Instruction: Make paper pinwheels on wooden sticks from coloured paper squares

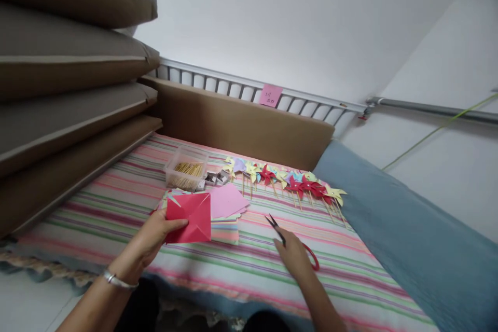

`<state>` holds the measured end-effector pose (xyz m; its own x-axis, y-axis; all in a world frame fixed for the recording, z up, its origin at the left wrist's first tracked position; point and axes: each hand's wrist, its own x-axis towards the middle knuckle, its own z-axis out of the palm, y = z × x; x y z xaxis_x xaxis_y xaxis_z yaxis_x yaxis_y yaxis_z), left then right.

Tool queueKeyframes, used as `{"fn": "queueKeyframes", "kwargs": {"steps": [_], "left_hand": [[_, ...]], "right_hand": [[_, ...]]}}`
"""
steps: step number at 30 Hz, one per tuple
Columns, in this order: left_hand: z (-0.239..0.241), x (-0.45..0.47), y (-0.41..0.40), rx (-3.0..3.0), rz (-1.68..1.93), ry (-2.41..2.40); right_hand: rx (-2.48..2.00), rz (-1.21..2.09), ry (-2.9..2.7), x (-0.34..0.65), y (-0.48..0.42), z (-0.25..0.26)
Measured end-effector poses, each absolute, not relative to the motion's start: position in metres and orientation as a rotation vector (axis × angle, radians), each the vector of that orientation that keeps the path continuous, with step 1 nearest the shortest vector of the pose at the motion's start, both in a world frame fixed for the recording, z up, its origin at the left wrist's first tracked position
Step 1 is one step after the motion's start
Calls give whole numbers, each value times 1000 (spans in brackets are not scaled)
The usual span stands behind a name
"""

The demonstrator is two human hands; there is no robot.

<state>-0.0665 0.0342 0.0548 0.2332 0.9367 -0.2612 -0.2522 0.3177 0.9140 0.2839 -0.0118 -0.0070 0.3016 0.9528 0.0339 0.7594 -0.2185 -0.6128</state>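
Note:
Between thumb and fingers, my left hand (157, 231) holds up a square of red paper (196, 212) with diagonal crease lines and a slit at its upper left corner. My right hand (292, 254) grips a pair of scissors (277, 227) with dark blades and a red handle, held above the striped cloth to the right of the paper. The blades point away to the upper left, apart from the red sheet. Behind the red square lie a pink paper stack (226, 199) and several pastel sheets (225, 235), partly hidden by it.
A clear plastic box (171, 174) holds many thin wooden sticks. Beside it lie small dark and silvery packets (218, 177). Finished paper pinwheels (268, 175) on sticks lie along the back. Thick brown cushions (78, 72) are stacked at left; a brown board (241, 122) stands behind.

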Motion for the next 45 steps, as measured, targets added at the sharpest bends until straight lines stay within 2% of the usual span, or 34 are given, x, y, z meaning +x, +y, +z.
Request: {"fn": "queueKeyframes", "kwargs": {"steps": [4,6,8,18,24,29,34,39,45], "left_hand": [[60,-54,11,871,932,979],[61,-48,1,876,919,962],[62,-44,-5,880,911,937],[56,-43,-5,898,873,926],[27,-44,25,805,1038,1094],[6,-24,60,679,1289,1089],[26,30,86,584,992,816],[29,58,114,391,877,646],[-9,62,135,313,909,779]], "right_hand": [[-1688,808,-1498,192,-22,27],[-1271,1231,-1187,153,-27,43],[-1028,1410,-975,128,-29,54],[-940,1448,-734,131,-7,46],[-960,1321,-700,151,21,31],[-1009,1055,-727,171,65,19],[-1068,682,-872,180,91,14],[-1115,104,-1489,191,94,-6],[-1246,51,-1765,202,98,-26]]}}
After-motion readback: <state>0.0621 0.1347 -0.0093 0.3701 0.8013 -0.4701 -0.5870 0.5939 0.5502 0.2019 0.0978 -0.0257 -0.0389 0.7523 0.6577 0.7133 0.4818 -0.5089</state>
